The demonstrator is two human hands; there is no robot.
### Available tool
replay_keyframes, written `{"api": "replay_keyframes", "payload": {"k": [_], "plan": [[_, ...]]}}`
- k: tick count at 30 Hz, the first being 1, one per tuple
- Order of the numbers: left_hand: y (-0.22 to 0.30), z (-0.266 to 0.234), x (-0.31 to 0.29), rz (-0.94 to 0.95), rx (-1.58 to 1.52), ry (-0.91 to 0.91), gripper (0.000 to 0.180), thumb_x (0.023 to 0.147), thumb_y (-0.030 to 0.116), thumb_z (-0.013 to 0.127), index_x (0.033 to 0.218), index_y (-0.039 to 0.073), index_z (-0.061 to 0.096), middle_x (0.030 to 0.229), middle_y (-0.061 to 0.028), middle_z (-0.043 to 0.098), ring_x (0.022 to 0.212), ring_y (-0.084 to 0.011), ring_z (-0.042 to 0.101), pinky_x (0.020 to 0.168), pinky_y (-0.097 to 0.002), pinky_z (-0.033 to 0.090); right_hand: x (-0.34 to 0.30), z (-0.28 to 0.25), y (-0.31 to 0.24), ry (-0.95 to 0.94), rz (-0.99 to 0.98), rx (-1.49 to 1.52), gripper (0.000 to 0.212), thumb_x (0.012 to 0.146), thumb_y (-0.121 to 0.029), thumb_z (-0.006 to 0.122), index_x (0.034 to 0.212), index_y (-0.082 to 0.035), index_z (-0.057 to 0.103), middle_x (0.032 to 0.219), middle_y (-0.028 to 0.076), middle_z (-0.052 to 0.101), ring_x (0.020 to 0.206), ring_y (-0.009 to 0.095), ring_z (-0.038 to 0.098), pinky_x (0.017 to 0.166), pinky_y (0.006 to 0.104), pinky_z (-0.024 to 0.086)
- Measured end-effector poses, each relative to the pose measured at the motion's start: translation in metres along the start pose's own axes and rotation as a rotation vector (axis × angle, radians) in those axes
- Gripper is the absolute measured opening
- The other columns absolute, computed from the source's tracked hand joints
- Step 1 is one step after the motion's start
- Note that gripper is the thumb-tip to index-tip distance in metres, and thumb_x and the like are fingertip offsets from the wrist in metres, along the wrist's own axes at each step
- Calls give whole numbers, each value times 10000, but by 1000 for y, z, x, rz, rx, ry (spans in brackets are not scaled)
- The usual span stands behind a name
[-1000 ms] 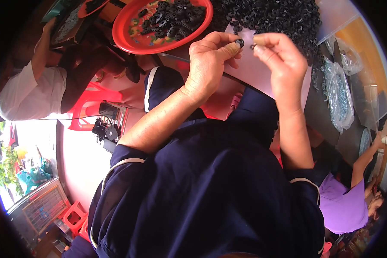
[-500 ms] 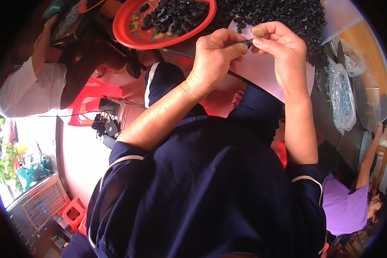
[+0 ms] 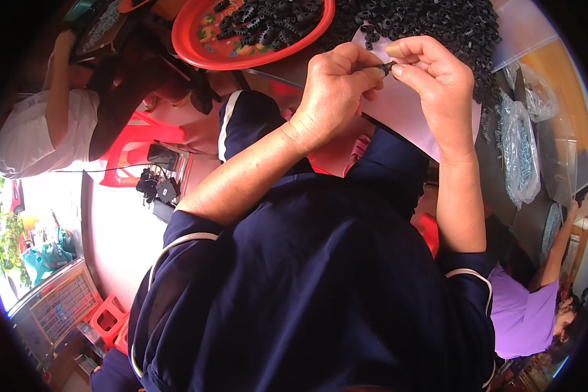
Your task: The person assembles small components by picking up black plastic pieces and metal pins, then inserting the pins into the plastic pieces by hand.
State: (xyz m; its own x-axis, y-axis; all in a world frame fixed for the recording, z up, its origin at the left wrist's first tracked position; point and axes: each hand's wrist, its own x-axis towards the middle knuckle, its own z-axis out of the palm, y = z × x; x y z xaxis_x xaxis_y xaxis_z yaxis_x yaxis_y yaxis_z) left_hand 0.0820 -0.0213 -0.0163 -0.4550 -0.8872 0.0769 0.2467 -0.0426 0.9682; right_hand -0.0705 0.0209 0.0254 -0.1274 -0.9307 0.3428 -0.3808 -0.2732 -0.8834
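Note:
Over a pale sheet (image 3: 404, 108) on the table, my two hands meet around a small black plastic part (image 3: 387, 67). My left hand (image 3: 333, 88) pinches it between thumb and fingers, and most of it is hidden there. From the other side, the thumb of my right hand (image 3: 443, 88) presses on the part's end; its index finger is raised off it. Beyond my hands spreads a big heap of similar black plastic parts (image 3: 431, 23). To its left, a round red tray (image 3: 242, 64) with a patterned bottom carries more black pieces (image 3: 274, 26).
Clear plastic bags of small bluish pieces (image 3: 521, 153) lie on the table at right. A person in white (image 3: 42, 134) sits at left; another in purple (image 3: 522, 313) is at lower right. Red stools (image 3: 108, 317) and black adapters (image 3: 160, 186) stand at left.
Both hands have shifted slightly right and down with the black part between them. At left, the person in white has moved an arm.

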Motion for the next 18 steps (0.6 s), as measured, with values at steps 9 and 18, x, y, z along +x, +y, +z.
{"api": "replay_keyframes", "payload": {"k": [9,18], "plan": [[-5,4,-2,51,56,27,72,836,12,643,886,-40,636,721,-48,616,633,-90,567,545,-247,466,6,1,6,-14,-138,-198,272,761,116,569,967,-24,677,769,27,672,693,84,621,629,218,498],[-18,12,-1,216,155,176,40,791,-34,621,828,-46,612,710,-127,639,628,-167,599,581,-310,489,-1,25,17,196,-484,-452,308,709,146,548,914,-60,649,759,58,673,645,194,652,579,290,523]]}}
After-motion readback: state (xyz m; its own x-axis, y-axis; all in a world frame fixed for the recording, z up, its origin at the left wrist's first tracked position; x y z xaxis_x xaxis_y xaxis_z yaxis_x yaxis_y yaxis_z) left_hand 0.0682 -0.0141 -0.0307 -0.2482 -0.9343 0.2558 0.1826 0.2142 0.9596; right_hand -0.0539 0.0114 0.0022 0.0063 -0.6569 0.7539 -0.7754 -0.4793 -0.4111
